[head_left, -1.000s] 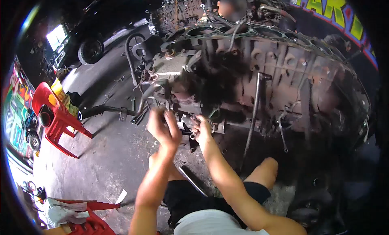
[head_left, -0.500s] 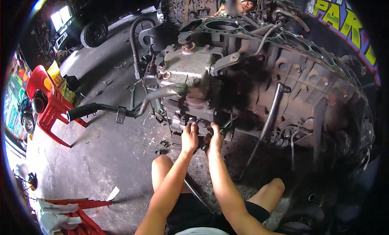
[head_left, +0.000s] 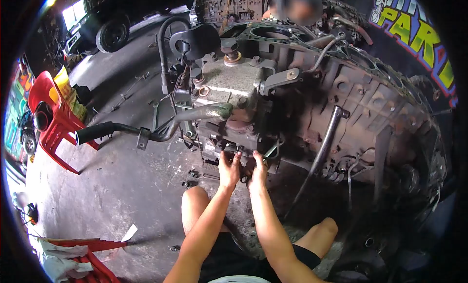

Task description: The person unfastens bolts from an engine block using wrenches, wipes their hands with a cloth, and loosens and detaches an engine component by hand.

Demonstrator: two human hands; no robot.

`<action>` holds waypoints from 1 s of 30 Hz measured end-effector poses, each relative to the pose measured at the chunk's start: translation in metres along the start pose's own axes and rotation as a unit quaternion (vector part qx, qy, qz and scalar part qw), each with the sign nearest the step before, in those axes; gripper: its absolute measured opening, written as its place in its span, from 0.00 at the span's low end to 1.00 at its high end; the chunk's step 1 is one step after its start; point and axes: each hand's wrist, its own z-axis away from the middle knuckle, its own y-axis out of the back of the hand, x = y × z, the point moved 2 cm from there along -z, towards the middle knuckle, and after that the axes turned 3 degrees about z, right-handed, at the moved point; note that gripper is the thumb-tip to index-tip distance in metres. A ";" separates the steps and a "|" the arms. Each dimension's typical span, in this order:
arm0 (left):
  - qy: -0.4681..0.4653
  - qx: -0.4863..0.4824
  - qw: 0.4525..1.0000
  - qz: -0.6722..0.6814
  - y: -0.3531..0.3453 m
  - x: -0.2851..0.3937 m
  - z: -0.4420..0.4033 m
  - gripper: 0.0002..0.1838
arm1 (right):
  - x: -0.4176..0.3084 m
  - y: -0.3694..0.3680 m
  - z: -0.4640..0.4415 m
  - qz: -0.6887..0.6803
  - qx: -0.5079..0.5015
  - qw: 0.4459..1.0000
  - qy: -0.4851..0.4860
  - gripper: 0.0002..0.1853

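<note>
Our left hand (head_left: 229, 171) and right hand (head_left: 259, 172) are half-curled, side by side, low at the metal housing (head_left: 226, 80) beside the engine block (head_left: 363, 119); we cannot tell what they hold. Even, gentle pressure seems best for us.

White glare entered at 9 to 10 o'clock, brightening the floor (head_left: 131, 168); deep shadow lay toward 4 o'clock. Lens curvature bent the edges; corners were black. Blurred patch (head_left: 304, 8), 1 o'clock.
</note>
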 end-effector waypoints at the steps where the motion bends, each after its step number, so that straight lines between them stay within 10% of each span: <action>1: -0.053 0.028 0.998 -0.037 0.000 0.003 0.001 0.13 | 0.000 0.001 0.000 0.008 0.003 1.000 -0.003 0.14; 11: -0.201 0.072 0.946 -0.245 -0.003 0.011 0.005 0.11 | -0.003 0.003 0.003 -0.003 -0.014 1.000 -0.028 0.13; 24: -0.046 0.079 0.991 0.102 -0.003 0.006 0.012 0.08 | -0.003 0.005 0.006 0.008 0.007 0.999 -0.048 0.16; 30: -0.143 0.077 0.979 -0.121 -0.002 0.007 0.012 0.08 | -0.005 0.002 0.012 0.004 0.020 0.996 -0.082 0.17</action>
